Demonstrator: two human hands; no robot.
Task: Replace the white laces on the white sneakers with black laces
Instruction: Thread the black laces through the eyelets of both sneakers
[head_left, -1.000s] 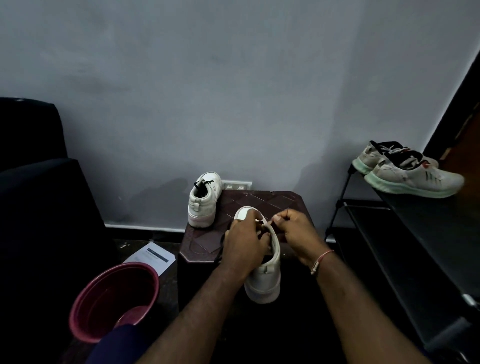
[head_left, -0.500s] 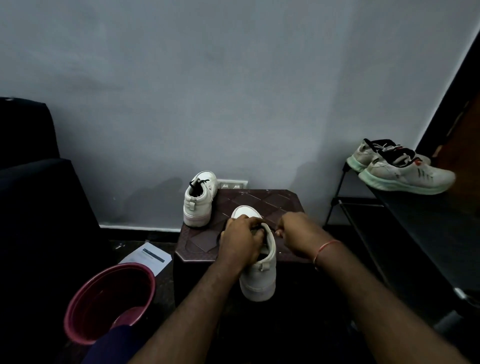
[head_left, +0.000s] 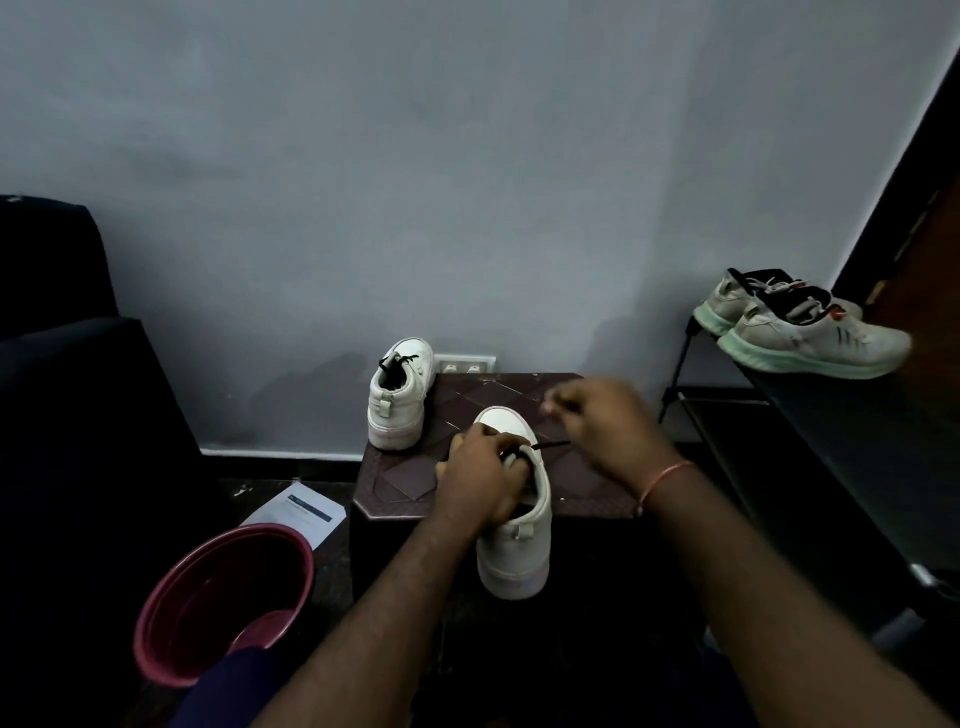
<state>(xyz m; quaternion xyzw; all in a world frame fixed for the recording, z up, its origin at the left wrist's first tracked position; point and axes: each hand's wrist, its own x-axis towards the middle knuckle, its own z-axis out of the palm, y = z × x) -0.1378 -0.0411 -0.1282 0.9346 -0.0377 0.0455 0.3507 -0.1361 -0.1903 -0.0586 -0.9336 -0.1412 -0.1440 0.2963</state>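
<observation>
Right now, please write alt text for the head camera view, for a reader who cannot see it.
A person's left hand grips a white sneaker on a small dark table while the right hand, blurred, pinches a black lace stretched from it. A second white sneaker stands behind at the table's left; a red basin sits on the floor.

Both forearms are showing bare right down to the near edge. A thin pinkish-red thread band (head_left: 662, 480) is circling the wrist just behind the right hand (head_left: 608, 421), a single slim strand. Dark navy cloth (head_left: 234, 686), plain and unpatterned, is showing at near left.
</observation>
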